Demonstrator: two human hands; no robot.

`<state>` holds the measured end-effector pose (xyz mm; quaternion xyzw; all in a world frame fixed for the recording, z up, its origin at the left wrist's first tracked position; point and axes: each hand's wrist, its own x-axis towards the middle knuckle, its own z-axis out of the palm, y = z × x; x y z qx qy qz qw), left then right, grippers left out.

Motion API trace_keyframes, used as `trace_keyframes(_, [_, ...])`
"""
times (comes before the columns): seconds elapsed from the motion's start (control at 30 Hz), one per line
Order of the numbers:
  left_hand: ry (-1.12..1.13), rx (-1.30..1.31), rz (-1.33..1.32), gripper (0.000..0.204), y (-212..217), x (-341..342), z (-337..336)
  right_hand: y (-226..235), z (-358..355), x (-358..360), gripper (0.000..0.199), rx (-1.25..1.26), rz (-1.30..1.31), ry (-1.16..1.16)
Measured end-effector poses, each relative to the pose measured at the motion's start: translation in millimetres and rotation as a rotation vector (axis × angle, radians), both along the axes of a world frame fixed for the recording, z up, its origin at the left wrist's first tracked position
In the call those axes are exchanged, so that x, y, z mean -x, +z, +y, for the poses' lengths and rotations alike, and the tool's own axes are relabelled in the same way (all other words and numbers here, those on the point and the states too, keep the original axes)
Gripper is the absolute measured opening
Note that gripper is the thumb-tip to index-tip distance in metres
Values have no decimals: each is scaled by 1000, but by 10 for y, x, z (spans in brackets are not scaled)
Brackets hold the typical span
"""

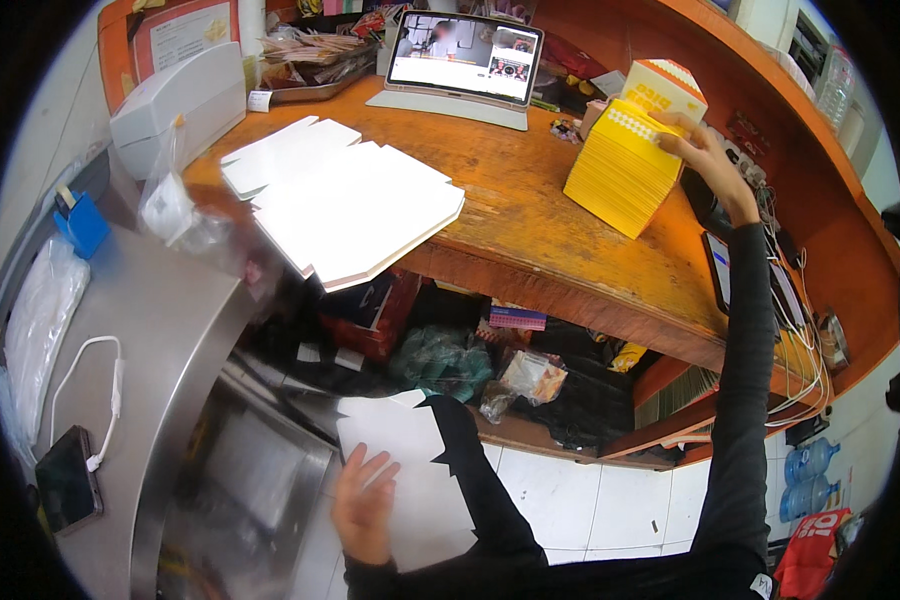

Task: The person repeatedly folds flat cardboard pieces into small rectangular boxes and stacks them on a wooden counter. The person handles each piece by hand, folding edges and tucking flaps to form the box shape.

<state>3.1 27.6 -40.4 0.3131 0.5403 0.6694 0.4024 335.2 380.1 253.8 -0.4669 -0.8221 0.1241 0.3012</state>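
Left hand (363, 505) grips a flat white carton blank (410, 480); right hand (708, 158) clasps the yellow stack (622, 170).

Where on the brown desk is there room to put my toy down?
Bare wood lies between the white card sheets and the yellow stack, before the tablet. The steel counter is bare beside the phone. The back corner is crowded.
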Motion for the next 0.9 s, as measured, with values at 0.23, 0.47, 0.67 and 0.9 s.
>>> trace_keyframes(0.23, [-21,125,443,54,-390,119,26,-608,141,-114,54,-241,199,52])
trace_keyframes(0.47, [17,653,860,84,-1298,187,-146,-744,-790,489,72,-946,-68,-288])
trace_keyframes(0.67, [-69,638,931,77,-1510,227,-223,-2105,-1554,1325,36,-982,236,148])
trace_keyframes(0.9, [-3,632,856,89,-1356,142,-161,-4400,-1632,2355,61,265,153,83])
